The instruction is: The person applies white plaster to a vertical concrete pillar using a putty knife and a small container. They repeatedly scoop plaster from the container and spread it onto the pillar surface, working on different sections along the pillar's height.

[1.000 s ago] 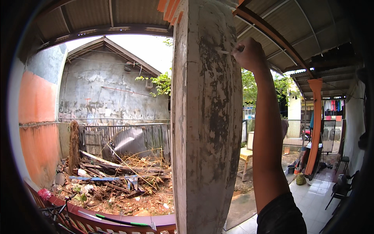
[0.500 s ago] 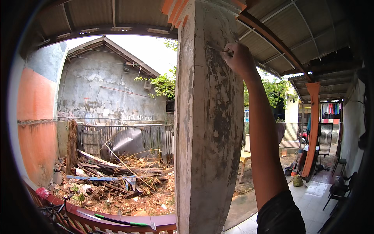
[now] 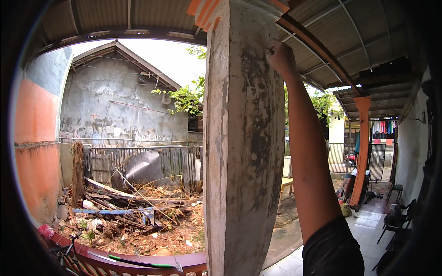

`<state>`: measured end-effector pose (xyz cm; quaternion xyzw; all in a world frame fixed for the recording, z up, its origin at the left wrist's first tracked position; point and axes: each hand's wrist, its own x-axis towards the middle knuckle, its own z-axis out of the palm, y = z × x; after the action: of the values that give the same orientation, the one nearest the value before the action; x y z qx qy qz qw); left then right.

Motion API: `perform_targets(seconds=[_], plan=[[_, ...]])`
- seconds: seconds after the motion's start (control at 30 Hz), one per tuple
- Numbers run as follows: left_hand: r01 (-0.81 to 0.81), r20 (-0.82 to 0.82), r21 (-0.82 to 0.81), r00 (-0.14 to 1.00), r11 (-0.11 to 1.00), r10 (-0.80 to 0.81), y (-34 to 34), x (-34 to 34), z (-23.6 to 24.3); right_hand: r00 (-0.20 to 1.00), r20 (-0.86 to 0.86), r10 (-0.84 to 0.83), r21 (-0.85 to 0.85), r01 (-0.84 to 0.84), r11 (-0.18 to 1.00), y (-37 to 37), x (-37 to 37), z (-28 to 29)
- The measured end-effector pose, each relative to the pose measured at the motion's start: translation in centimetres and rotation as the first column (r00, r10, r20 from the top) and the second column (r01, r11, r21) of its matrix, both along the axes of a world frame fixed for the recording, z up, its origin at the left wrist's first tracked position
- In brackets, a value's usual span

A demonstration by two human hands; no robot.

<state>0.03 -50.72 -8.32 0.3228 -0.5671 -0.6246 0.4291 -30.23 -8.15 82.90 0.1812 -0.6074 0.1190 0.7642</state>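
Note:
My right arm reaches up along the right side of a tall square pillar. The pillar's paint is flaking, with dark grey patches over pale plaster. High on it, my right hand is closed with its fingers pinched, close to the pillar's right edge. The thin tool in those fingers is hidden behind them now; only its slim outline showed a moment ago, so its exact kind is unclear. My left hand is out of view.
A long green-and-black-handled tool with a flat metal end lies on the red railing ledge. Beyond lies a heap of planks and debris. An orange post and dark chairs stand along the tiled walkway at right.
My right hand has shifted slightly up and to the right on the pillar, and the thin tool has gone out of sight behind the fingers. The view has turned slightly to the right.

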Motion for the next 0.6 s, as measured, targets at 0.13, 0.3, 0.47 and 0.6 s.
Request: perform_targets(seconds=[0.13, 0.3, 0.47, 0.6], plan=[[0.027, 0.007, 0.039, 1.000, 0.999, -0.028, -1.0, 0.3, -1.0, 0.993, 0.118, -0.008, 0.012, 0.007, 1.000, 1.6, 3.1, -6.0], [0.077, 0.057, 0.117, 0.995, 0.990, -0.084, -1.3, 0.4, -0.7, 0.997, -0.081, -0.012, -0.067, 0.007, 0.998, 0.5, 3.9, -0.4], [0.096, 0.077, 0.080, 0.992, 0.992, -0.102, -0.9, -0.6, -0.3, 0.999, 0.029, 0.027, -0.030, -0.026, 0.999, -2.3, 1.8, 4.2], [0.122, 0.091, 0.079, 0.987, 0.989, -0.129, -0.9, -1.1, -0.3, 1.000, 0.000, 0.007, -0.010, -0.007, 1.000, -2.7, 0.6, -1.7]])
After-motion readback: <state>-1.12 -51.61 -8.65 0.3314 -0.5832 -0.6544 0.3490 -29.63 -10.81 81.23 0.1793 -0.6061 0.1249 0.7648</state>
